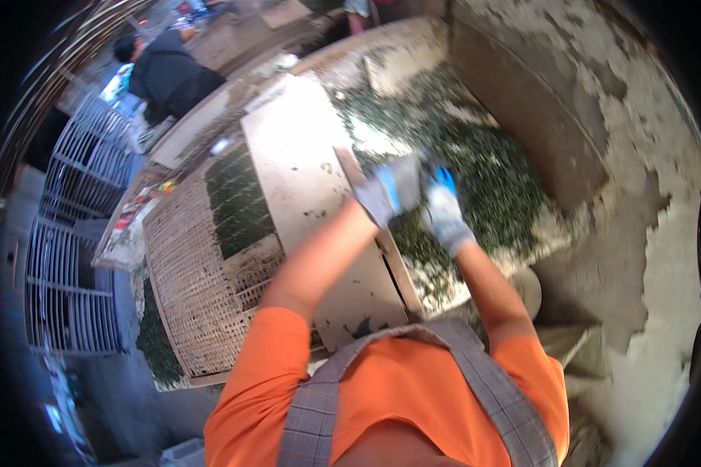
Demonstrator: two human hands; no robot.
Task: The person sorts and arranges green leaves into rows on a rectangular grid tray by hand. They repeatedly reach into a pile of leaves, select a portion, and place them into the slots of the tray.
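Note:
My left hand (406,180), in a grey glove with a blue band, is blurred by motion at the near side of a heap of small dark green pieces (496,175). Close beside it, my right hand (443,207) wears a white glove with blue on the fingers. Both sets of fingertips meet something dark at the heap, and blur hides whether anything is held. To their left lies a pale flat board (309,157) with a wooden strip (350,166) along its edge. Farther left is a lattice tray (193,262), partly covered by neat dark green rows (239,204).
A brown panel (520,111) stands along the heap's right side, before a peeling wall (625,192). Metal slatted racks (73,280) stand at left. At the upper left a person in dark clothing (169,76) bends over. More green pieces (158,338) lie beyond the tray.

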